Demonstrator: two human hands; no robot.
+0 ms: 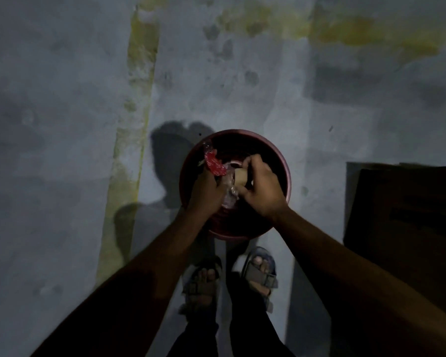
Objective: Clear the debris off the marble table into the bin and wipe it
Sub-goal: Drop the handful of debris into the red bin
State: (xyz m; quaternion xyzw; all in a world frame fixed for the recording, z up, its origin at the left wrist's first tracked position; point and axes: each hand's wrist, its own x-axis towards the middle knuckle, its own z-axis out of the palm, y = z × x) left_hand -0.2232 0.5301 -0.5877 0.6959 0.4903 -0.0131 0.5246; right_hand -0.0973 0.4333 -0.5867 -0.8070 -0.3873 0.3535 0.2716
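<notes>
A round dark red bin [276, 155] stands on the grey floor just ahead of my feet. Both my hands are over its mouth. My left hand [205, 189] grips a red wrapper [215, 164] together with crumpled clear plastic [229, 191]. My right hand [262, 188] holds a tan cardboard tube [241, 177], fingers curled round it. The marble table is out of view. The bin's inside is dark and its contents cannot be made out.
My sandalled feet [229, 276] stand right behind the bin. A dark box-like object [407, 217] sits on the floor at the right. The grey concrete floor [62, 124] carries yellowish stains, with a long yellow stripe [134, 112] on the left.
</notes>
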